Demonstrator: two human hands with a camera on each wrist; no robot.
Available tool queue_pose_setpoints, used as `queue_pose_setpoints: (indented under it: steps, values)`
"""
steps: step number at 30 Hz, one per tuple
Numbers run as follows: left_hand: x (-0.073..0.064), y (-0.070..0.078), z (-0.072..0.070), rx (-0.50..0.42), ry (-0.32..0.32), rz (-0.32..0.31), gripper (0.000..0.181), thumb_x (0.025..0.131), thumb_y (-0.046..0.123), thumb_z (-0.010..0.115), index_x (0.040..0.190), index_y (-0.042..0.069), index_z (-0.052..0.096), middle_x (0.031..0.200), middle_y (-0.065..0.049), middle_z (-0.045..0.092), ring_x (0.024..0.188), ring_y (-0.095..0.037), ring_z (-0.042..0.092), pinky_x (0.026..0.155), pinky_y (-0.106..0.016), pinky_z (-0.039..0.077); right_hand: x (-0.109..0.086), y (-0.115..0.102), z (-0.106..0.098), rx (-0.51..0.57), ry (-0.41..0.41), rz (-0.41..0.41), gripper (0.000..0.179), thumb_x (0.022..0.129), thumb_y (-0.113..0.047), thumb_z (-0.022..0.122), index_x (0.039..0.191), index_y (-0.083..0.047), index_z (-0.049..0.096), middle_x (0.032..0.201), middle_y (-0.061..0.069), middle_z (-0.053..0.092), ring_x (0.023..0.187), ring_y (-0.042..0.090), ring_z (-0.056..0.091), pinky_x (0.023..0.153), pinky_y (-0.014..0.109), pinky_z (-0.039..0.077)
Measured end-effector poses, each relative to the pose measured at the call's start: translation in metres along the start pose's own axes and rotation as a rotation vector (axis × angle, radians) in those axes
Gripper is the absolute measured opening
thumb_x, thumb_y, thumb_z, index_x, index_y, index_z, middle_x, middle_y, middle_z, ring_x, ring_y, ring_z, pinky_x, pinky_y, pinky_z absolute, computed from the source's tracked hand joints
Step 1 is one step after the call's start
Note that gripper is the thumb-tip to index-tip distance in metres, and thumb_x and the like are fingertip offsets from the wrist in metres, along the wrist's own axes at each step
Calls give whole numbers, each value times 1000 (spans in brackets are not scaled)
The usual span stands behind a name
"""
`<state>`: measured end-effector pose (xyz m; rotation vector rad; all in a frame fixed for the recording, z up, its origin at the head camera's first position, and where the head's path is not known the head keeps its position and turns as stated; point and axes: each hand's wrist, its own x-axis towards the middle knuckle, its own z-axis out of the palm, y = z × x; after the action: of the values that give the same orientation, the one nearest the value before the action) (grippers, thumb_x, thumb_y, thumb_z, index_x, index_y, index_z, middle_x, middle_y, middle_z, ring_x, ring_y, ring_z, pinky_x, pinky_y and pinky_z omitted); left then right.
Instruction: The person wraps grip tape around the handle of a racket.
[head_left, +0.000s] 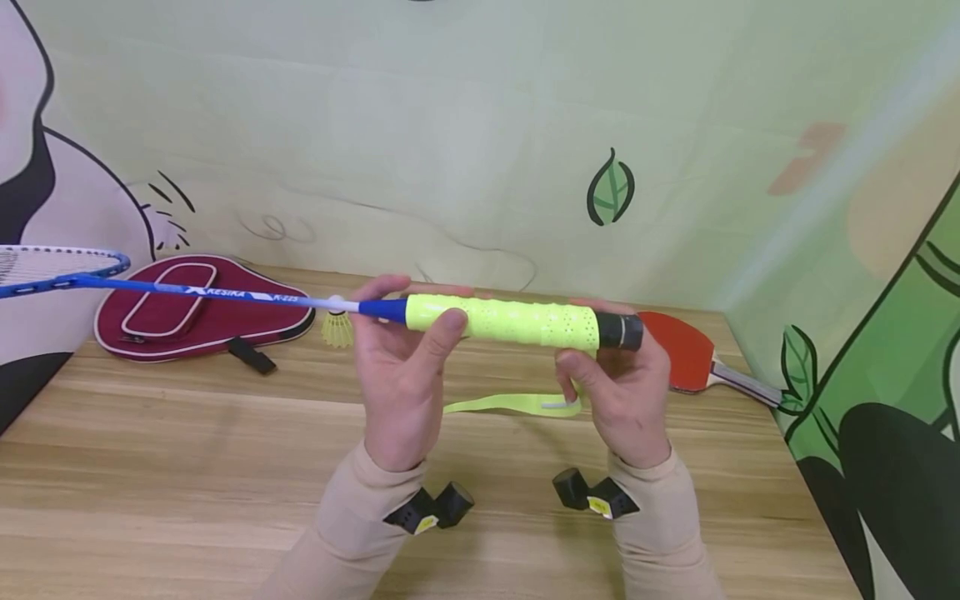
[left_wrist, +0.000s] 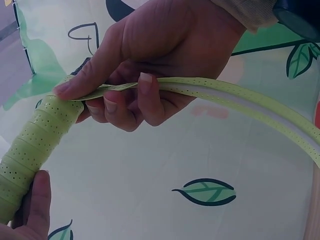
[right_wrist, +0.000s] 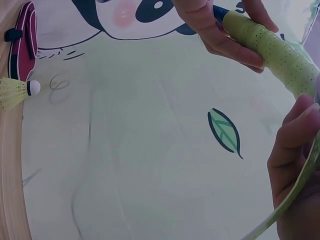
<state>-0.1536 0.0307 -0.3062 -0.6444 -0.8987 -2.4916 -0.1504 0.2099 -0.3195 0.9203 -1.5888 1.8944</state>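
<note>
A badminton racket (head_left: 232, 293) is held up level above the table, head to the left. Neon yellow perforated overgrip tape (head_left: 510, 321) wraps most of its handle in overlapping turns, leaving the black butt end (head_left: 619, 331) bare. My left hand (head_left: 397, 375) grips the handle near the blue cone, thumb along the front of the wrap. At the butt end, my right hand (head_left: 630, 400) pinches the tape, its thumb pressing at the edge of the last turn. From its fingers the loose tape strip (left_wrist: 220, 90) trails off in a curve, pale backing stripe showing.
Behind the racket a maroon racket case (head_left: 187, 333) lies on the wooden table (head_left: 187, 467). Beside it is a yellow shuttlecock (head_left: 337, 329). A red table tennis bat (head_left: 682, 354) lies at the back right. A printed backdrop (head_left: 450, 150) stands along the table's rear edge.
</note>
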Motion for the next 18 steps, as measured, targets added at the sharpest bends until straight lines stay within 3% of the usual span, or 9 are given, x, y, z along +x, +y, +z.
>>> queue_pose_setpoints:
  steps: [7,15,18]
  values:
    - [0,-1,-1,31,26,0,50,79,4,80,113,6,44,96,-5,46,88,-22,63,71,-25,54,-1,-1,0,9,-8,-5,46,86,-6,74,122,14,54,92,11,65,51,18,51,40,25,42]
    - [0,0,-1,29,23,-1,48,79,5,80,111,5,45,93,-6,49,85,-23,67,67,-27,57,-1,-1,0,16,-2,-4,34,87,-1,71,114,13,57,92,11,66,51,19,53,39,26,43]
    - [0,0,-2,-1,-9,-11,46,82,5,77,114,6,44,97,-9,57,90,-27,67,69,-27,56,0,0,0,7,3,-15,31,87,-1,70,112,13,57,91,11,66,51,18,53,39,26,43]
